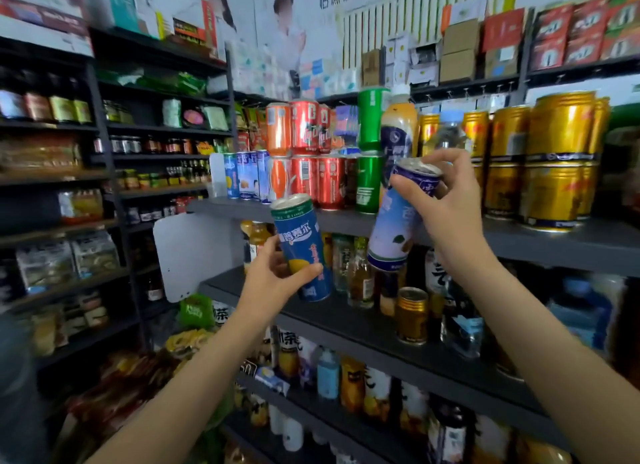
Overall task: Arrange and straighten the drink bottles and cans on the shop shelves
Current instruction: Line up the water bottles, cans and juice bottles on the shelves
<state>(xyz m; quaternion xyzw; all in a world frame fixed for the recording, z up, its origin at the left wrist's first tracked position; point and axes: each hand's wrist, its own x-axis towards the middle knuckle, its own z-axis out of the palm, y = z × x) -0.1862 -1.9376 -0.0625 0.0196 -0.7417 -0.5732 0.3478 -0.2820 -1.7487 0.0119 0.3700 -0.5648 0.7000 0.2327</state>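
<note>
Presently, in the head view, your left hand (273, 276) grips a dark blue can (301, 247) round its lower half, fingers curled about the body, the can tilted with its top leaning left, held in front of the edge of the upper shelf (346, 221). Your right hand (446, 200) pinches a pale blue can (398, 221) by its top rim, fingers clamped over the lid, the body hanging slanted below. Both cans are off the shelf, in the air, apart from each other. Matching blue cans (247, 176) stand at the left end of that shelf, beside the stacked red cans (311, 158). Judged from this, the step is placement: bring each can upright before setting it down, label outward, flush with the blue row. The rim pinch looks the weaker hold; lower that can first, steadily.
</note>
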